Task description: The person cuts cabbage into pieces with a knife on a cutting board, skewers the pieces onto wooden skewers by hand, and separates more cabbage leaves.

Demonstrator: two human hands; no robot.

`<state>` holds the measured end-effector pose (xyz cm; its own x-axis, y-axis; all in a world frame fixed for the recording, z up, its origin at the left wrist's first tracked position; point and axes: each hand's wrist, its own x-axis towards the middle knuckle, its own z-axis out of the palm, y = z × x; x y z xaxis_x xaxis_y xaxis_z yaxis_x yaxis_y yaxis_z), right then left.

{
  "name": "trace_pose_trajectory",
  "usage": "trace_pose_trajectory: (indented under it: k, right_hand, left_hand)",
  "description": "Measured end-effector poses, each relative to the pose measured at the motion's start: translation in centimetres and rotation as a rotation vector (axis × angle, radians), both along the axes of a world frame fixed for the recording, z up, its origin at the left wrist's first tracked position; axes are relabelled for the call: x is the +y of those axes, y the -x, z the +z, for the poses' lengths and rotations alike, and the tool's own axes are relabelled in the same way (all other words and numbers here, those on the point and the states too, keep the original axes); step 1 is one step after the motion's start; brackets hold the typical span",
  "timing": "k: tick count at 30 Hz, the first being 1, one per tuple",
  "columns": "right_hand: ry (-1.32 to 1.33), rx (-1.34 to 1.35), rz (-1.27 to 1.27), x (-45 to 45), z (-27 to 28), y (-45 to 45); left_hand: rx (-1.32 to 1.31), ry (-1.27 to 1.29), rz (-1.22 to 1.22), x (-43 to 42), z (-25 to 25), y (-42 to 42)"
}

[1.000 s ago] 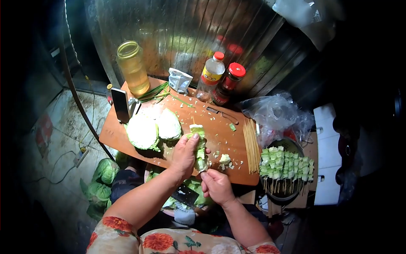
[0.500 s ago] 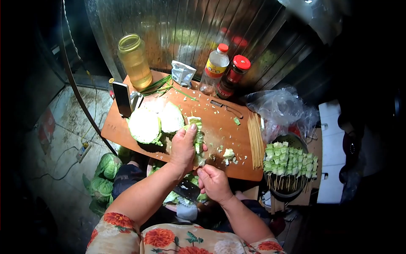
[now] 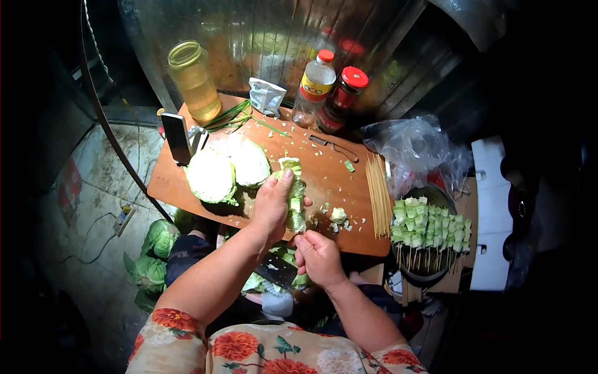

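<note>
My left hand is closed around a stack of folded pale-green cabbage pieces, thumb along its upper end. Right at the stack's lower end, my right hand is closed in a pinch, apparently on the thin end of a skewer; the stick itself is mostly hidden. Both hands are over the near edge of a brown wooden board. Two cut cabbage halves sit just left of my left hand. Below the hands, loose cabbage leaves and a dark knife blade show in part.
Bare bamboo skewers lie at the board's right end. Beside them, loaded cabbage skewers rest on a dark basin. A small peeler-like knife, phone, oil jar, bottle and red-lidded jar stand or lie farther back.
My right hand has come up against the lower end of the cabbage stack, and more of the stack shows beside my left hand. The whole view has shifted slightly.
</note>
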<state>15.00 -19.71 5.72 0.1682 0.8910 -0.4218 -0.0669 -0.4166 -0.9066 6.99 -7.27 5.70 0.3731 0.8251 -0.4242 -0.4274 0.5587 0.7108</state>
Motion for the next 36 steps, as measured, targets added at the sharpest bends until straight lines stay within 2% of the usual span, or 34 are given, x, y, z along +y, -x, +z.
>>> trace_pose_trajectory:
  k: [2, 4, 6, 8, 11, 15, 17, 24, 28, 31, 32, 36]
  right_hand:
    - [0.006, 0.092, -0.100, 0.0, -0.1, -0.4]
    - [-0.002, 0.134, -0.136, 0.1, 0.0, -0.8]
    - [-0.037, 0.176, -0.167, 0.2, 0.0, -1.3]
    - [-0.049, 0.180, -0.172, 0.3, 0.2, -1.4]
    - [-0.022, 0.205, -0.161, 0.3, 0.4, -1.3]
    - [-0.004, 0.198, -0.199, 0.0, -0.1, -0.7]
    - [0.003, 0.185, -0.214, 0.0, -0.6, -0.6]
    - [0.013, 0.263, -0.262, 0.3, -0.6, -0.3]
    - [-0.030, 0.284, -0.188, 0.6, -0.9, -1.2]
    - [-0.069, 0.292, -0.195, 0.3, -0.8, -2.0]
    - [-0.097, 0.303, -0.204, 0.1, -0.5, -2.4]
    - [-0.187, 0.322, -0.355, -1.2, 0.5, -5.8]
  left_hand:
    - [-0.042, 0.032, -0.032, 0.2, 0.0, 0.0]
    - [-0.320, 0.046, -0.129, 0.9, -1.3, 0.3]
    - [-0.215, 0.049, -0.294, 0.2, -1.3, 0.5]
    - [-0.200, 0.095, -0.339, -1.1, -0.1, 0.3]
    - [-0.208, 0.032, -0.362, -1.3, -1.6, 0.6]
    - [-0.143, -0.004, -0.304, -2.5, -1.5, 0.2]
    - [-0.097, 0.077, -0.237, -3.0, -1.5, 0.0]
    - [-0.111, 0.089, -0.208, -3.6, -1.9, 0.0]
    - [0.038, -0.061, -0.278, -2.9, -1.8, 0.2]
    - [-0.005, -0.109, -0.317, -2.4, -2.4, 0.3]
    - [-0.099, -0.059, -0.350, -2.0, -2.8, 0.3]
    - [-0.006, 0.038, -0.261, -1.6, -1.4, -0.2]
